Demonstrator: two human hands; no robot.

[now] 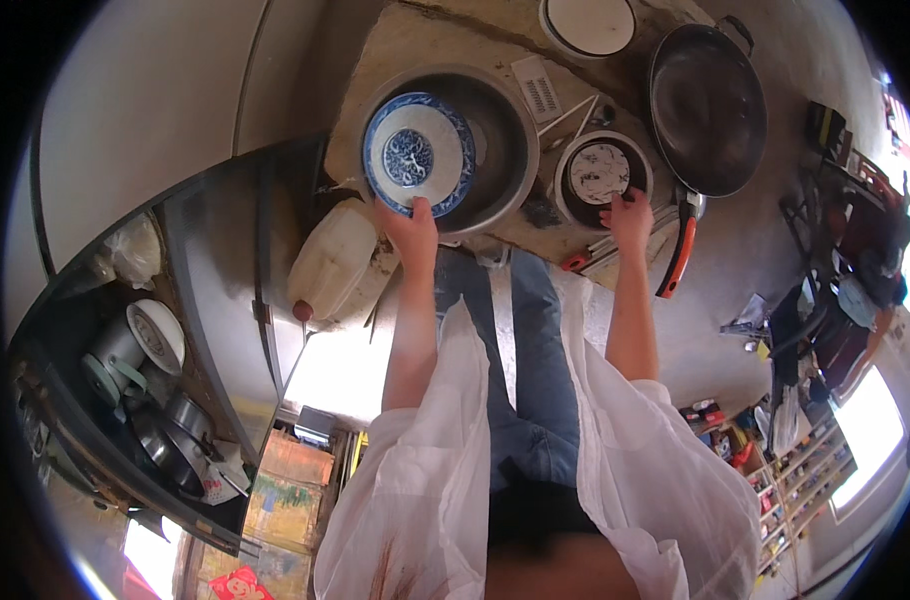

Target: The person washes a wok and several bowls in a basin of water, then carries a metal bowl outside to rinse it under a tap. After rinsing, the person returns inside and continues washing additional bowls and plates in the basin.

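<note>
**Blue-and-white bowl (420,155) in the left hand (410,228), right hand (630,220) at a small dish (597,173)**

The bowl is over the left part of a wide metal basin (507,165); whether it touches the basin cannot be told. The left hand is closed on its near rim, thumb on top, the other fingers mostly hidden. The right hand is partly curled, fingertips at the near right edge of the patterned dish, which sits within a small dark pot (639,165); whether it grips the dish is unclear.

The step in hand looks like handling both pieces at once. Lifting either would call for a firm rim hold and a level wrist.

Counted: one bowl, one dish, one basin, one small pot. Around them on the surface (415,40) are one white piece with slots (537,88), two thin pale sticks (566,116) and, farther back, one round white-topped vessel (590,25). To the right is one wok (708,110) with an orange-and-black handle (679,250); near the left forearm, one plastic jug (335,260).
</note>
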